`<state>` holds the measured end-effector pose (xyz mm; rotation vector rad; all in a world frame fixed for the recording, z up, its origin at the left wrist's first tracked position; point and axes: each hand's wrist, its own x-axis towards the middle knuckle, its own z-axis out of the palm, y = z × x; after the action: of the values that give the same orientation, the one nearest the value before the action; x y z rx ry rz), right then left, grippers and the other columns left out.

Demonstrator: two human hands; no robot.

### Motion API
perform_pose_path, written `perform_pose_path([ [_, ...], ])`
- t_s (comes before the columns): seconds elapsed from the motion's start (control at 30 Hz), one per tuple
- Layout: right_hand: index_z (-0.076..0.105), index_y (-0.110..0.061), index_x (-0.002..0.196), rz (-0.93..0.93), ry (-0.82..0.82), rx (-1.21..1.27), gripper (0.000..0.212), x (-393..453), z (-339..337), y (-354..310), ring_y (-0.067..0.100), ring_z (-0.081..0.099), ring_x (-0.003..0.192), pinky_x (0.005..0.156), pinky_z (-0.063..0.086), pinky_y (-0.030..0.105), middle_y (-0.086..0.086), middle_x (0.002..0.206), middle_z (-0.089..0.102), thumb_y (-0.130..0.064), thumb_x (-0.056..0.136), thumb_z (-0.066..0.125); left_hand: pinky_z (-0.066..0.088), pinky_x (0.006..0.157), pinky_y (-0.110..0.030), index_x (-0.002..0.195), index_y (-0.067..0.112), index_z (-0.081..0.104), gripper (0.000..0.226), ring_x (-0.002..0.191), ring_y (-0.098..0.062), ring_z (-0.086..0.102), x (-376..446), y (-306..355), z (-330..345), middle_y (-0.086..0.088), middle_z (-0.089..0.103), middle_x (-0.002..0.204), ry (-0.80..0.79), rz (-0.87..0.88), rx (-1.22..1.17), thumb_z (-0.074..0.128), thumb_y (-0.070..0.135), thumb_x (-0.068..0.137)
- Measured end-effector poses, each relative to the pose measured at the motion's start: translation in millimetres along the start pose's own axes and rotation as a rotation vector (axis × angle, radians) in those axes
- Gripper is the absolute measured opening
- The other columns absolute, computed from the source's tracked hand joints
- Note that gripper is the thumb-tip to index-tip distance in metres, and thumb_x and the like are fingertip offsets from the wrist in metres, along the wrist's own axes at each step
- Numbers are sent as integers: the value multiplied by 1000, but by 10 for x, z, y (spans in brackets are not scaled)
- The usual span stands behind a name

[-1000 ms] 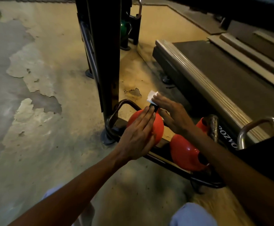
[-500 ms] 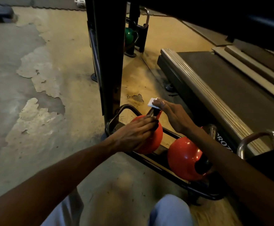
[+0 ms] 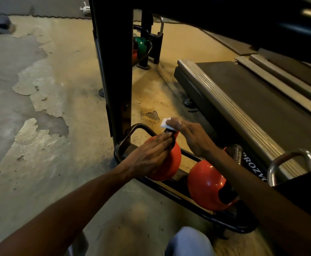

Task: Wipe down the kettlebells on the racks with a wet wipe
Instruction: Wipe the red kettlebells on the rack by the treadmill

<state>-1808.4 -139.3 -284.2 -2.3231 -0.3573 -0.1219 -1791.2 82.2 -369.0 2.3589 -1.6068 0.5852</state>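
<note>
Two orange kettlebells lie on a low black rack on the floor. My left hand rests with fingers laid over the left kettlebell, fingertips near its dark handle. My right hand presses a folded white wet wipe onto the top of that handle with straight fingers. The second orange kettlebell sits to the right, partly hidden under my right forearm. A green kettlebell sits on another rack farther back.
A black upright post rises just left of the rack. A treadmill deck runs along the right side, with a chrome handle near it. The floor has peeling paint. My knees show at the bottom.
My left hand has slid lower and flatter over the left kettlebell. My right hand with the wipe stays on the handle top, shifted slightly. The camera has tilted upward a little.
</note>
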Motion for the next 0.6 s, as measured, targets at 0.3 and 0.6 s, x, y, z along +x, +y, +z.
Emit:
perform_pose_path([
  [0.3,70,-27,134,80,124,58,62,45,119,63,3,61,120,105,44,28,0,135,68,-56,108,21,27,127,-55,154,0,38,53,157,-39,23,15,22,-45,-25,35,163,-33,-16,-24,38,28,110],
  [0.6,59,-6,136,679,243,818,86,180,159,-174,22,59,122,111,42,36,18,128,66,-70,105,12,12,131,-38,164,2,20,62,161,-26,9,280,43,-277,-18,15,173,-101,-194,-236,38,26,109],
])
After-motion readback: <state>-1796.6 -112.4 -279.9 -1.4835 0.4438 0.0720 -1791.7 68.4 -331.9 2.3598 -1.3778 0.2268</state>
